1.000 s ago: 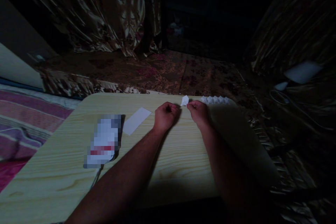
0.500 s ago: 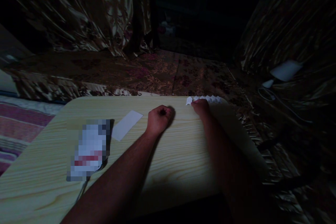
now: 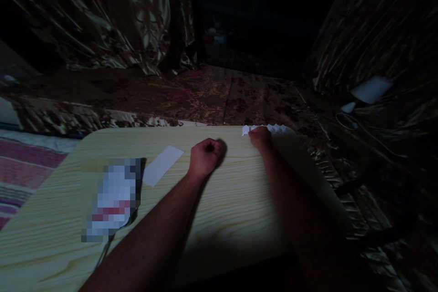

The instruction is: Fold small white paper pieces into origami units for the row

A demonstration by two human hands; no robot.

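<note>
My right hand (image 3: 260, 138) reaches to the far edge of the table, its fingers pinched at a small white folded paper piece (image 3: 245, 130). That piece is at the left end of a row of similar white pointed pieces (image 3: 278, 128), partly hidden behind the hand. Mid-table, my left hand (image 3: 204, 157) rests curled in a loose fist, and nothing shows in it. Left of the fist, a flat white paper strip (image 3: 163, 165) lies at a slant on the wood.
The wood-grain table (image 3: 229, 219) has rounded far corners. A pixelated object (image 3: 112, 200) with a cable lies on its left side. Beyond are a patterned cloth ledge (image 3: 205, 96) and curtains; a white lamp (image 3: 372, 90) stands at right, striped bedding (image 3: 27, 164) at left.
The camera view has shifted slightly. Both hands keep nearly the same place and pose, the right one still at the white paper piece.
</note>
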